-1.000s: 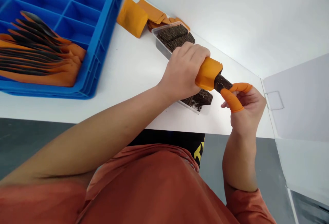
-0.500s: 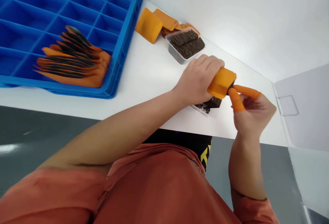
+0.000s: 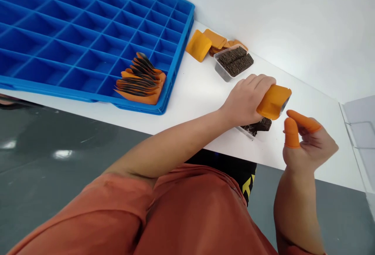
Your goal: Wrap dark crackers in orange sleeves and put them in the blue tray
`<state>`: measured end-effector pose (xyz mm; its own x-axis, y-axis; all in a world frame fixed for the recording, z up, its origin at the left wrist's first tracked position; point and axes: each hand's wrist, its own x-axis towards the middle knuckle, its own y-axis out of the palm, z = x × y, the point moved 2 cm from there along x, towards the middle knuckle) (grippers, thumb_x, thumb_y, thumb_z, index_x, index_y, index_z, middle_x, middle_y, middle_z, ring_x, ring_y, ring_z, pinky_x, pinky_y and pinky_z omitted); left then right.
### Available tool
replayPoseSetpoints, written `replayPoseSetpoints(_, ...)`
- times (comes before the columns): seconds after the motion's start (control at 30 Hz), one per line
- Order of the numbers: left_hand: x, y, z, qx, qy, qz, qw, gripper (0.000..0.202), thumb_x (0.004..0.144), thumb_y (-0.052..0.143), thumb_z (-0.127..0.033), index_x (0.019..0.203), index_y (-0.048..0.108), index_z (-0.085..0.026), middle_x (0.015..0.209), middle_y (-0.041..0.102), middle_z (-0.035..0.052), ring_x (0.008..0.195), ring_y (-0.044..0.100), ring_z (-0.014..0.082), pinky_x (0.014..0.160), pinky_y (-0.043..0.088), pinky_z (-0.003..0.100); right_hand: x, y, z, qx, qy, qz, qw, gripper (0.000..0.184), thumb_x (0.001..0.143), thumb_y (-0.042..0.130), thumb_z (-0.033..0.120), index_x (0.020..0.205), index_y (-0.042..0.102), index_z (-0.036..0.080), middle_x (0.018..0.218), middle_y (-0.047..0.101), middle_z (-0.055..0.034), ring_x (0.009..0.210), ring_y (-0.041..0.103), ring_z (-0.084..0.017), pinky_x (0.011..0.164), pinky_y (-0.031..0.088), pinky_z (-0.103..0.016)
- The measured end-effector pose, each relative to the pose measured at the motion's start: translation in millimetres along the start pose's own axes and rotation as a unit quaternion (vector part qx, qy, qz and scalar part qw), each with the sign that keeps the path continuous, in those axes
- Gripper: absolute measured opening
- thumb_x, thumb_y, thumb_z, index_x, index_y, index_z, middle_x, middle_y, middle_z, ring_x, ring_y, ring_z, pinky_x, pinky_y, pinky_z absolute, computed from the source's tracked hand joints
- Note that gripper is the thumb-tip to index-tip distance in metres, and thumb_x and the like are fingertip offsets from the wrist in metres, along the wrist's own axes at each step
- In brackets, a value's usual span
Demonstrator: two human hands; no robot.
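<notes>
My left hand (image 3: 247, 98) is closed around an orange pouch (image 3: 274, 101), holding it above the near end of a clear tray of dark brown slabs (image 3: 259, 126). The pouch's open mouth faces right. My right hand (image 3: 307, 141) hovers just right of the pouch, apart from it, with orange finger cots on thumb and forefinger; those two are spread and hold nothing. The dark slab seen earlier is out of sight inside the pouch.
A blue compartment crate (image 3: 88, 40) fills the left of the white table (image 3: 190, 91), with a fan of filled orange pouches (image 3: 140, 83) in a near cell. Loose orange pouches (image 3: 205, 44) and a second clear tray of dark slabs (image 3: 234, 61) lie beyond. A clear panel (image 3: 359, 130) stands right.
The dark slab went fully into the orange pouch. My right hand let go and drew back to the right, fingers apart. The view swung left, showing more of the crate.
</notes>
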<state>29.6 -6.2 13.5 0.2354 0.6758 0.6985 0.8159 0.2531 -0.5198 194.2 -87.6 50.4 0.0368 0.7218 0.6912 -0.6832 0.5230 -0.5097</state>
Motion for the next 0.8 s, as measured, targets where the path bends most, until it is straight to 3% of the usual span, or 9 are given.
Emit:
replayPoseSetpoints(0.1, -1.4, 1.0, -1.9, -0.014, -0.001, -0.001, 1.000, 0.041, 0.085, 0.057, -0.029, 0.123, 0.048, -0.018, 0.122, 0.065, 0.0130, 0.107, 0.060, 0.0300, 0.092, 0.046, 0.043, -4.7, 0.3, -2.1, 0.051, 0.052, -0.023, 0.997, 0.030, 0.083, 0.079, 0.039, 0.111, 0.076, 0.030, 0.070, 0.057, 0.0046, 0.061, 0.054, -0.013, 0.057, 0.050, -0.032)
replayPoseSetpoints(0.2, -2.9, 2.6, -4.4, -0.028, 0.002, 0.003, 1.000, 0.040, 0.086, 0.056, -0.031, 0.124, 0.048, -0.019, 0.123, 0.065, 0.0129, 0.106, 0.060, 0.0299, 0.090, 0.046, 0.043, -7.8, 5.8, -1.4, 0.062, 0.068, 0.023, 0.995, 0.044, 0.077, 0.083, 0.038, 0.119, 0.073, 0.029, 0.075, 0.059, 0.0046, 0.060, 0.052, -0.012, 0.056, 0.049, -0.031)
replayPoseSetpoints(0.4, -4.4, 4.7, -7.2, -0.043, 0.017, 0.005, 0.999, 0.044, 0.087, 0.061, -0.035, 0.126, 0.048, -0.019, 0.127, 0.064, 0.0136, 0.108, 0.060, 0.0302, 0.093, 0.047, 0.043, -11.5, 13.1, -1.3, 0.012, 0.089, 0.003, 0.996, 0.019, 0.082, 0.077, 0.040, 0.093, 0.074, 0.024, 0.071, 0.061, 0.0041, 0.063, 0.055, -0.012, 0.064, 0.052, -0.032)
replayPoseSetpoints(0.63, -2.5, -0.1, -12.3, -0.048, 0.036, 0.033, 0.998, 0.055, 0.088, 0.067, -0.047, 0.131, 0.051, -0.017, 0.135, 0.061, 0.0170, 0.121, 0.057, 0.0329, 0.101, 0.045, 0.045, 0.9, 5.0, -6.9, -0.014, 0.134, -0.039, 0.990, 0.021, 0.079, 0.077, 0.039, 0.090, 0.076, 0.021, 0.074, 0.065, 0.0018, 0.065, 0.058, -0.014, 0.063, 0.052, -0.033)
replayPoseSetpoints(0.8, -3.6, 0.3, -14.2, -0.051, 0.065, 0.039, 0.996, 0.041, 0.096, 0.062, -0.048, 0.123, 0.060, -0.017, 0.125, 0.067, 0.0152, 0.117, 0.059, 0.0307, 0.097, 0.045, 0.043, 12.6, -7.0, -10.6, -0.094, 0.078, 0.037, 0.992, 0.015, 0.083, 0.073, 0.037, 0.091, 0.076, 0.024, 0.085, 0.066, 0.0008, 0.068, 0.055, -0.013, 0.063, 0.048, -0.031)
